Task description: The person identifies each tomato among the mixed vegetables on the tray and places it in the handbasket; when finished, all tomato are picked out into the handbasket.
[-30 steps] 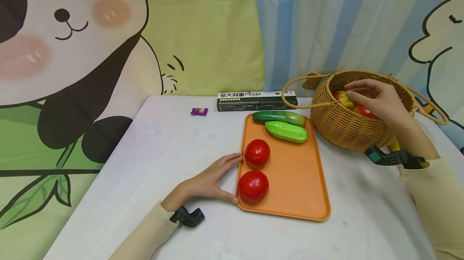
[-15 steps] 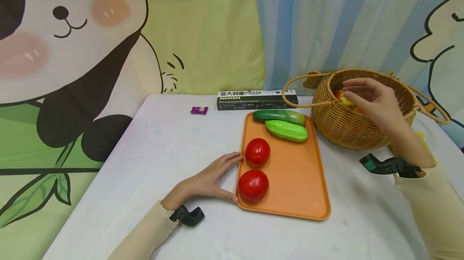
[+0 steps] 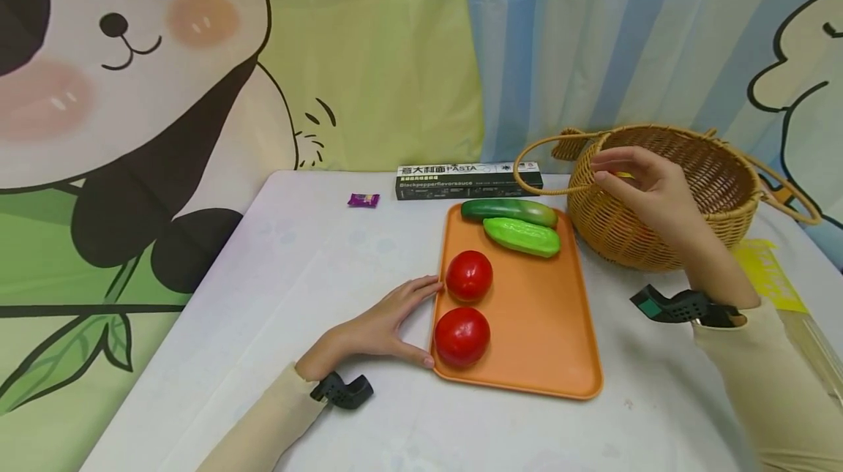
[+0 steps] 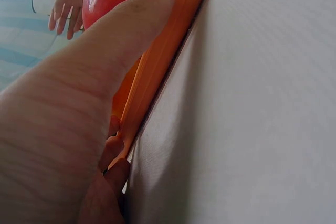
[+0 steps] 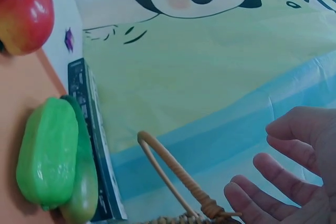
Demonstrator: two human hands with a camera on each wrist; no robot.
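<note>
My left hand (image 3: 378, 329) touches the left rim of an orange tray (image 3: 536, 318) with thumb and fingertips, fingers extended. Two red tomatoes (image 3: 469, 276) sit one behind the other along that side of the tray. At its far end lie a dark green cucumber (image 3: 508, 213) and a bright green cucumber (image 3: 522, 237). My right hand (image 3: 648, 190) is over the left rim of a wicker basket (image 3: 626, 234), its fingers loosely bent. In the right wrist view nothing shows between those fingers. The hand mostly hides the basket's contents; a bit of yellow (image 3: 624, 175) shows.
Behind the tray stands a black-and-white pasta box (image 3: 467, 184), with the basket's looped handle (image 3: 527, 183) reaching over its right end. A purple wrapped candy (image 3: 364, 200) lies to the left. A clear package with a yellow label (image 3: 767, 274) lies beside the right forearm.
My right hand has moved left from over the basket's opening towards its left rim, uncovering more of the interior and the yellow-labelled package. The left hand has stayed at the tray.
</note>
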